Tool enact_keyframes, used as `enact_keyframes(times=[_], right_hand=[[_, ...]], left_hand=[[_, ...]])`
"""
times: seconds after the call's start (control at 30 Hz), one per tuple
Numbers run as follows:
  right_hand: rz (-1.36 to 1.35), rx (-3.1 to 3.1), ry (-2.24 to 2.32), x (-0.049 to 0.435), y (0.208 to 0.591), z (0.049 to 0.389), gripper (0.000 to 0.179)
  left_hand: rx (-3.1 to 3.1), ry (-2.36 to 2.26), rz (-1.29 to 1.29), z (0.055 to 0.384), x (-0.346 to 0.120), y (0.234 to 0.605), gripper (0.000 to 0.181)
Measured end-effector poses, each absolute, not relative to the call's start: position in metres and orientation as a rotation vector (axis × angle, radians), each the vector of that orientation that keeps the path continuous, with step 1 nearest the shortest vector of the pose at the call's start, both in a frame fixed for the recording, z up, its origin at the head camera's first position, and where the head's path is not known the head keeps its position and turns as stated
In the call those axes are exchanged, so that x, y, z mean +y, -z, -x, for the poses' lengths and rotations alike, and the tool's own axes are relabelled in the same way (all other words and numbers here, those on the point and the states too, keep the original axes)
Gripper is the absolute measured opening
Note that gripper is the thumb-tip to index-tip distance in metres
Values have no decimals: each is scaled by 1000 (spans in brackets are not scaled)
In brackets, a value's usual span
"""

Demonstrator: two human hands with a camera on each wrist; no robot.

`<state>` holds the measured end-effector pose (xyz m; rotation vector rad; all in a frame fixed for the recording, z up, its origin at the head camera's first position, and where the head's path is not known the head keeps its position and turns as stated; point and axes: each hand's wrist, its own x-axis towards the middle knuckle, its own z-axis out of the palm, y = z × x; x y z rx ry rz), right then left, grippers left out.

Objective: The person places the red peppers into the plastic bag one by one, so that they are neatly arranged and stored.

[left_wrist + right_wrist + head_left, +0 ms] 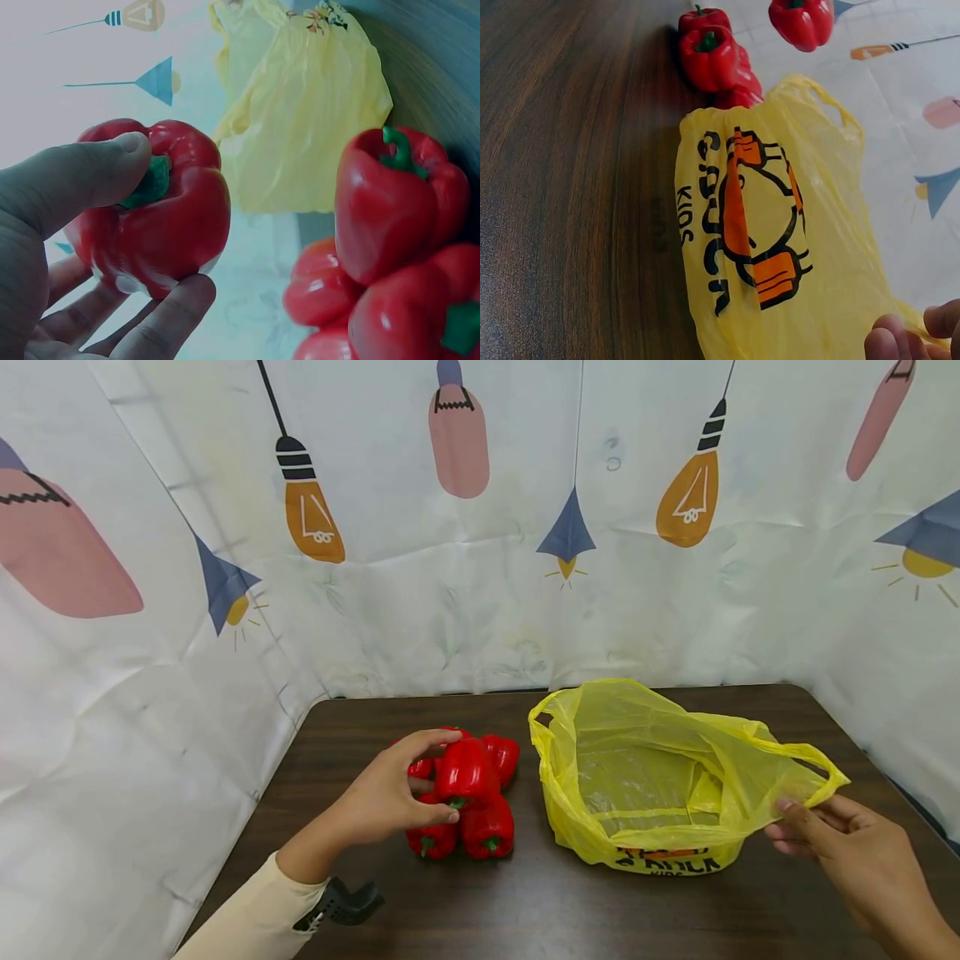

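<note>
My left hand (393, 789) grips a red bell pepper (184, 217) with its thumb at the green stem and fingers beneath. In the right wrist view this pepper (802, 21) hangs apart from the others. Several more red bell peppers (489, 828) sit in a cluster on the table, partly hidden behind the held one. A yellow plastic bag (637, 777) stands with its mouth wide to the right of them, and its inside shows no contents. With thumb and fingers my right hand (862, 852) pinches the bag's right rim near the handle loop.
The dark wood-grain table (570, 910) carries the peppers and the bag. A white curtain printed with lamps (465, 610) hangs behind the table and along its sides. Black lettering and an orange-and-black drawing (765, 217) mark the bag's front.
</note>
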<state>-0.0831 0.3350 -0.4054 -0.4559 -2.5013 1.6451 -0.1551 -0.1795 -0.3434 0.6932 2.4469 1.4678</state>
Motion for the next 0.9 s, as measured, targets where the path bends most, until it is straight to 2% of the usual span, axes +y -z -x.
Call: enact_keyframes(times=[0.9], right_hand=[[442,-2498,-1678,334,404,81,69]], left_hand=[[2384,-1529,-792,154,-126,340,84]])
